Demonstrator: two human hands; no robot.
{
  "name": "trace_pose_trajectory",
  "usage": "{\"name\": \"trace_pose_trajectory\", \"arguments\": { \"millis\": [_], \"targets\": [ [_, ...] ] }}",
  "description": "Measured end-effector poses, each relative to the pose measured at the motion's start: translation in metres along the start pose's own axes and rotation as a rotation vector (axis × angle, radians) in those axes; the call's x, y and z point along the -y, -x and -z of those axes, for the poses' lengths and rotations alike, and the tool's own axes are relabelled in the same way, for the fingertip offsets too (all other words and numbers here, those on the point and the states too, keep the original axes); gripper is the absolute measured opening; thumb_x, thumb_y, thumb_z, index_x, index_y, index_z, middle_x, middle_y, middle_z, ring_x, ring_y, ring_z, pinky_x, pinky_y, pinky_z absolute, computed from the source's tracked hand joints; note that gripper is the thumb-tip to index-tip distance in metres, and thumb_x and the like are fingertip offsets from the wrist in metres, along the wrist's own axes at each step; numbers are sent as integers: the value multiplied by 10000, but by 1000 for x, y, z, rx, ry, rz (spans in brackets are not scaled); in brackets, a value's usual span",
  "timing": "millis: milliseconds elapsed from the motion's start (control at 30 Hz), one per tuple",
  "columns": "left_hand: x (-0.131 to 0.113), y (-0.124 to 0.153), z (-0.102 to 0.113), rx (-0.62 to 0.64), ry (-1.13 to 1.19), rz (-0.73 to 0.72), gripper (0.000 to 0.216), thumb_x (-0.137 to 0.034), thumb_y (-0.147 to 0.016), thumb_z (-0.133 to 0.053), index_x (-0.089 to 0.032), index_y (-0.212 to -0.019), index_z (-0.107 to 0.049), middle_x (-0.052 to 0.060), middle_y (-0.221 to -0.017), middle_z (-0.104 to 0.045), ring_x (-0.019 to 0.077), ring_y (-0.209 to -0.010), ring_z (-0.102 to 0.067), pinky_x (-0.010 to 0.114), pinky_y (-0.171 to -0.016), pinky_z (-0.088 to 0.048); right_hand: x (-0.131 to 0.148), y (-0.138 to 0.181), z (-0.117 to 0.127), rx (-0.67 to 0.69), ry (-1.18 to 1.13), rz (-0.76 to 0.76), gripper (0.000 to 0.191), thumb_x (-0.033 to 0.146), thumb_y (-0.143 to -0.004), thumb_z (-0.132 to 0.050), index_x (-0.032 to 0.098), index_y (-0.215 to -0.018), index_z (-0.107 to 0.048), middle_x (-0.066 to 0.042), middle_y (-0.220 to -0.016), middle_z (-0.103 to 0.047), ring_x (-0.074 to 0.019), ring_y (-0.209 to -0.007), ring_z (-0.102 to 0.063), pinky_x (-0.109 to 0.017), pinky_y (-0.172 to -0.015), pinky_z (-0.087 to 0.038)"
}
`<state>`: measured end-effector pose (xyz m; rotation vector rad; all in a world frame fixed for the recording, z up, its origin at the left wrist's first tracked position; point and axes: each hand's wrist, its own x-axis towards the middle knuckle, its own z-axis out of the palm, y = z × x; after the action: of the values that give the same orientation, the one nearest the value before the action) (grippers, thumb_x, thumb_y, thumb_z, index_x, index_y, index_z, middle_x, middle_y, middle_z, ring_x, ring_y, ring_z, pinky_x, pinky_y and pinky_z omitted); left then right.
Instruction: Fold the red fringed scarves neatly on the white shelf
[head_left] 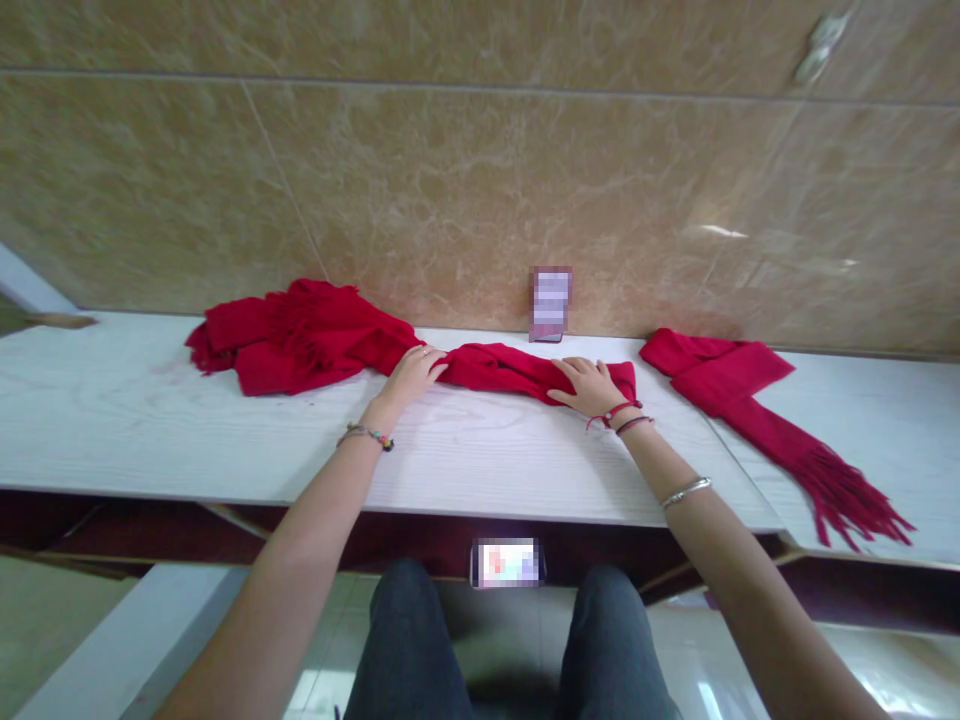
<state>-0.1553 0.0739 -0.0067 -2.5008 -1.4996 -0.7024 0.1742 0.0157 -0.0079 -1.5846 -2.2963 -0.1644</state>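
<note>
A long red scarf lies along the white tabletop, gathered into a narrow band between my hands. My left hand is closed around the band where it meets a loose, crumpled heap of red cloth with fringe on the left. Some of its fingertips are hidden in the fabric. Spread fingers of my right hand rest flat on the band near its right end. Farther right, apart from both hands, a second red scarf lies folded at an angle, its fringed end pointing to the front right.
The white table runs along a tan marble-tiled wall. A small blurred-out upright object leans on the wall behind the band. Below the table's front edge, above my knees, is a lit phone-like screen. A seam crosses the tabletop at right.
</note>
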Motion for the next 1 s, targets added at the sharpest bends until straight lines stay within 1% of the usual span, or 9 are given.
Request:
{"name": "trace_pose_trajectory", "arguments": {
  "millis": [167,267,333,433,500,600,733,833,1000],
  "targets": [
    [-43,6,9,188,263,-186,264,-289,-871,-474,-174,-947,-698,66,-961,-709,192,-903,-643,300,-900,-484,9,-8,0,180,126,9,328,284,-870,-504,164,-1151,-624,-173,-1155,-629,-317,-1065,-570,-504,-932,-378],
    [-59,8,12,181,299,-248,280,-327,-877,-477,-194,-991,-695,63,-1020,-680,187,-966,-622,305,-936,-467,-8,-12,5,76,1,-48,230,156,-831,-482,142,-975,-661,-151,-1013,-672,-262,-955,-612,-389,-856,-437],
    [-59,7,13,44,252,-205,310,-322,-894,-453,-195,-1076,-669,76,-1097,-637,189,-1051,-584,319,-986,-437,-30,-13,10,-180,-205,-177,186,153,-796,-492,151,-896,-649,-109,-934,-679,-223,-890,-614,-352,-830,-454],
    [-49,6,10,-135,100,-52,384,-313,-909,-453,-172,-1244,-577,123,-1280,-533,220,-1223,-481,366,-1069,-357,-75,-14,17,-775,-620,-495,140,191,-746,-499,172,-829,-610,-32,-817,-640,-176,-798,-595,-341,-801,-471],
    [-42,7,3,-108,-1,42,465,-328,-902,-489,-171,-1339,-493,155,-1426,-407,273,-1338,-361,453,-1110,-281,-104,-12,20,-1127,-912,-668,116,204,-722,-494,182,-802,-575,-2,-779,-599,-148,-769,-585,-327,-805,-475],
    [-35,7,-9,80,-60,159,583,-385,-902,-499,-201,-1437,-360,167,-1527,-252,335,-1409,-219,574,-1100,-210,-125,-8,22,-1246,-995,-749,131,251,-761,-429,202,-815,-537,-5,-773,-571,-145,-748,-573,-323,-779,-481],
    [-32,6,-15,272,-30,166,574,-412,-930,-442,-219,-1456,-319,148,-1471,-382,296,-1383,-305,552,-1096,-234,-98,-6,25,-1076,-1007,-581,170,304,-719,-516,195,-842,-560,-12,-766,-591,-154,-749,-571,-326,-756,-488],
    [-36,4,-11,223,-69,80,506,-352,-917,-485,-174,-1389,-439,150,-1336,-545,270,-1269,-477,435,-1064,-341,-55,-5,28,-606,-793,-227,222,350,-713,-569,196,-864,-622,-25,-809,-634,-179,-786,-588,-365,-781,-489],
    [-54,3,-10,121,-98,-57,390,-191,-911,-459,-140,-1287,-551,127,-1202,-634,240,-1102,-588,341,-986,-416,-2,0,28,-358,-298,95,352,358,-841,-474,165,-1082,-644,-127,-1107,-613,-245,-1056,-546,-425,-933,-424]
  ]
}}
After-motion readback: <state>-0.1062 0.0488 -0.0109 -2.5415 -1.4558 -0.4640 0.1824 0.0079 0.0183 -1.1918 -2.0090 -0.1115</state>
